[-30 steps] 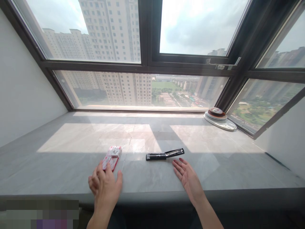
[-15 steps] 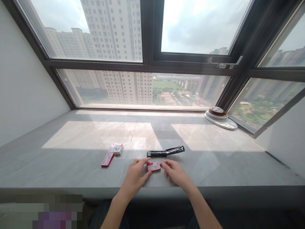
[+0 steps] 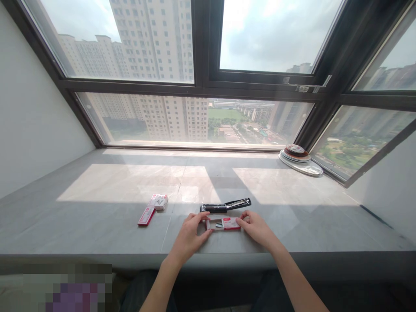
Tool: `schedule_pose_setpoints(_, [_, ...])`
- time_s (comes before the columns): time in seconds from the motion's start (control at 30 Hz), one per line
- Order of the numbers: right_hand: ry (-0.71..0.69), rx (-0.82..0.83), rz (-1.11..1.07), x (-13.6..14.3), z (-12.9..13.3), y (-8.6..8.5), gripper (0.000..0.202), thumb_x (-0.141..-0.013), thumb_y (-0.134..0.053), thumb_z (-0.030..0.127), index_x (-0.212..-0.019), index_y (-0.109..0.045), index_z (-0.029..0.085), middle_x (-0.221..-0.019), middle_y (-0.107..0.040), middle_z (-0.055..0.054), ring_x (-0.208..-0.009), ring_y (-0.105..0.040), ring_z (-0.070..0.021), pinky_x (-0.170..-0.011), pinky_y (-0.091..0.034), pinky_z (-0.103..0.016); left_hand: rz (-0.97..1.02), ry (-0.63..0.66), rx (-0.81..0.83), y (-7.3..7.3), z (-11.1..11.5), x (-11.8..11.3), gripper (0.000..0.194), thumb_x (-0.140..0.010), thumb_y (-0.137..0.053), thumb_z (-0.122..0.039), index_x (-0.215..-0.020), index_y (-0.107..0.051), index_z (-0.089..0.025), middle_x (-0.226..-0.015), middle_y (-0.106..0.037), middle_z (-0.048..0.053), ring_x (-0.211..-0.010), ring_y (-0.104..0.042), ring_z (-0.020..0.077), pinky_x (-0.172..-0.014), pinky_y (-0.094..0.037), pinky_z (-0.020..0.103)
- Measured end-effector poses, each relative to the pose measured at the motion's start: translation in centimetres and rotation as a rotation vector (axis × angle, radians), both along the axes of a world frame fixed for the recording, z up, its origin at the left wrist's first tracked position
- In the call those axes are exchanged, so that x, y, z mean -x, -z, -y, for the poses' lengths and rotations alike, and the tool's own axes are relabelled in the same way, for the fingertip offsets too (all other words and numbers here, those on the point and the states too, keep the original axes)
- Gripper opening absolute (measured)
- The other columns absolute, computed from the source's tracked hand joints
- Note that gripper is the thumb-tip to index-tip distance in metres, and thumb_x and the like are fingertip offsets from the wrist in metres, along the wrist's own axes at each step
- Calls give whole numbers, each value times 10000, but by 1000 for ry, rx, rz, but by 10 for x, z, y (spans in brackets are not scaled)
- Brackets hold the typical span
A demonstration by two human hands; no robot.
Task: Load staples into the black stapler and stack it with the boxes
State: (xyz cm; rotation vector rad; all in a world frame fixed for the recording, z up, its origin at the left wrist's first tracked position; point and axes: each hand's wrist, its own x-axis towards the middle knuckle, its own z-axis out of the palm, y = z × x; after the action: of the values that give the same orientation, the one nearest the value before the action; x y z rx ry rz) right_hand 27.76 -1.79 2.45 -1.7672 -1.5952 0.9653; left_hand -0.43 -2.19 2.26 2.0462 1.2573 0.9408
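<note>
A small red and white staple box [image 3: 231,223] lies on the sill in front of me, its pale inner tray [image 3: 212,224] pulled out to the left. Inside the tray a short metallic strip [image 3: 219,225] shows, probably staples. My left hand [image 3: 191,234] pinches the tray's left end between thumb and fingers. At the right end, my right hand [image 3: 256,229] grips the box's outer sleeve. Just behind the box rests a black stapler [image 3: 214,208], its top arm [image 3: 238,203] swung open to the right.
Left of my hands sit a red and white box [image 3: 147,216] and a whiter box [image 3: 158,202], touching. A stack of plates [image 3: 295,156] stands in the far right corner by the window [image 3: 198,121]. The sill's front edge [image 3: 97,255] runs close to me.
The staple box has gone from closed to partly open. My right hand has moved right with the sleeve, while my left hand stays near the tray's end, shifted slightly right.
</note>
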Motion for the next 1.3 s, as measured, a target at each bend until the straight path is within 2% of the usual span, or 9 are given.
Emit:
schedule_pose_setpoints(0.13, [-101,-210,255,22,-2,-25,185,-888,-636,413,-903,-648,229,-629,-586,28,-614,-538,-146,-576,-295,-247,8,0,-4,0,0,0,552,-853,-700,-257,-1381,-558,-331,-1162,-688,38,-1088,-608,244,-1022,-476,420])
schedule_pose_setpoints(0.23, [-88,-264,409,44,-9,-43,164,-860,-679,393,-888,-652,234,-718,-639,-3,-679,-565,-161,-583,-260,-257,18,4,8,1,0,0,573,-844,-710,-252,-1388,-550,-333,-1162,-700,31,-1125,-590,247,-1028,-465,416])
schedule_pose_setpoints(0.3, [-147,-271,425,53,-13,-49,175,-865,-682,403,-940,-667,245,-744,-656,-6,-701,-573,-167,-587,-254,-259,20,6,11,1,0,0,582,-842,-719,-255,-1390,-545,-338,-1158,-706,22,-1146,-577,245,-1031,-458,405])
schedule_pose_setpoints(0.47, [-340,-225,328,60,-15,-40,197,-863,-689,426,-954,-707,252,-756,-664,1,-722,-576,-167,-609,-287,-255,-31,1,-40,-3,2,3,584,-833,-739,-280,-1384,-552,-334,-1170,-692,25,-1146,-567,244,-1013,-456,385])
schedule_pose_setpoints(0.6, [-358,-163,209,55,-14,-27,201,-894,-646,422,-969,-700,243,-729,-644,14,-687,-566,-154,-608,-319,-247,-184,-76,-84,-8,5,17,403,-827,-752,-382,-1214,-664,-315,-1044,-683,28,-1043,-584,256,-918,-457,381])
schedule_pose_setpoints(0.7, [-346,-138,164,51,-13,-23,197,-898,-639,402,-998,-688,239,-731,-643,21,-679,-571,-148,-607,-332,-242,-219,-59,-42,-9,7,23,306,-867,-708,-414,-1157,-687,-318,-930,-689,8,-954,-602,240,-852,-441,361])
schedule_pose_setpoints(0.93, [-340,-171,196,63,-8,-31,176,-892,-627,332,-1035,-684,249,-720,-673,29,-672,-587,-146,-612,-337,-244,-155,-2,27,-12,6,11,301,-889,-679,-407,-1185,-669,-349,-971,-731,-30,-964,-617,223,-864,-408,347])
schedule_pose_setpoints(1.1, [-391,-236,378,79,-11,-36,92,-842,-681,309,-843,-767,279,-784,-726,7,-743,-619,-169,-623,-305,-262,-169,23,15,-15,5,7,290,-881,-673,-451,-1147,-687,-337,-958,-734,-16,-951,-608,231,-872,-404,359])
schedule_pose_setpoints(1.3, [-483,-266,431,85,-16,-43,99,-810,-687,255,-785,-780,278,-727,-714,0,-707,-610,-177,-612,-296,-268,-158,9,0,-13,7,7,266,-887,-653,-448,-1122,-694,-330,-941,-728,-4,-939,-606,239,-855,-417,369])
